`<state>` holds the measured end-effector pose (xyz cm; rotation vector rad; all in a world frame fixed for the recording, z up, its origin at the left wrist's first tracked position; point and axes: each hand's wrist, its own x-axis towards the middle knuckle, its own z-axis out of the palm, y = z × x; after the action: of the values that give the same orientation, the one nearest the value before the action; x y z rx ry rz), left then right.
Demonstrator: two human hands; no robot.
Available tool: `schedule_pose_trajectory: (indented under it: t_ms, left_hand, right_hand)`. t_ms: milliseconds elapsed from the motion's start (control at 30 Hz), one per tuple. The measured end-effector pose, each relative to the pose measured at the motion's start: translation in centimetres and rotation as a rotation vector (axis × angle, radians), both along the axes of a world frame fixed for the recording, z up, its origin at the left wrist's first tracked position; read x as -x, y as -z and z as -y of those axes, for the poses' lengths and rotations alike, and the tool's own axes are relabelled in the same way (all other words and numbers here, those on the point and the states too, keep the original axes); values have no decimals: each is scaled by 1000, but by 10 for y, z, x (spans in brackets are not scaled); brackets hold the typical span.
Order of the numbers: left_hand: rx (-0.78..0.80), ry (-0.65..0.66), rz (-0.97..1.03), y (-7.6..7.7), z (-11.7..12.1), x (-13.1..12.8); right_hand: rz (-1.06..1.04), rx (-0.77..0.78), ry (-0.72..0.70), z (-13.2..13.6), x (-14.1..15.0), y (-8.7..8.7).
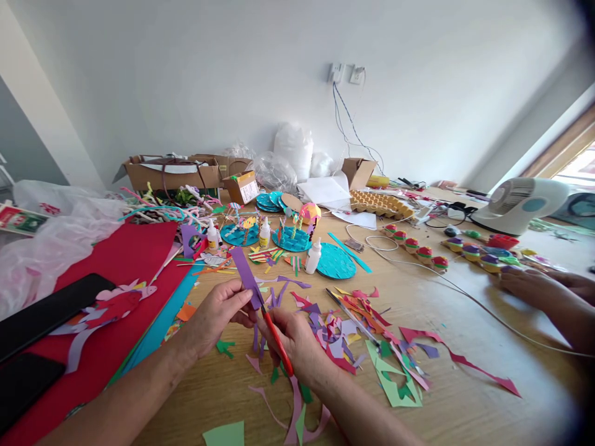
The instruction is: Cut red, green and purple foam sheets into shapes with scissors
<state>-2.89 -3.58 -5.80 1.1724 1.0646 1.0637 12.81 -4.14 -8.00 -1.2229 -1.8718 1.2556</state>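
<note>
Between the thumb and fingers of my left hand (pixel 227 306) is a strip of purple paper (pixel 243 269), held upright and leaning left. My right hand (pixel 295 344) is closed around a pair of scissors (pixel 279 342) with red handles. The scissor blades meet the lower right edge of the purple strip; how far they are apart is too small to tell. Below and around both hands lie paper scraps (pixel 332 334) in purple, pink, red and green. A pen (pixel 351 314) rests among the scraps on the right.
Red paper sheets (pixel 139 254) and a black phone-like slab (pixel 60 310) lie left. Glue bottles (pixel 313 256) stand by blue paper discs (pixel 335 261). Boxes (pixel 171 173) and plastic bags (pixel 292 148) line the wall. Another person's hands (pixel 525 288) are near painted egg-carton pieces (pixel 469 252) at right, beside a white fan (pixel 520 204).
</note>
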Motion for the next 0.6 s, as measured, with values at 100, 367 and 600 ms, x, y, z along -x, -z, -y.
schedule_pose_trajectory:
  t_ms: [100,367,600]
  left_hand:
    - [13,17,20,1,0,-1]
    - [46,26,44,2,-1,0]
    - [113,61,110,3,0,0]
  right_hand:
    - [-20,13,-1,1,0,-1]
    - [4,-9,3,-2,0,8]
    - [9,-5,18,-2,0,9]
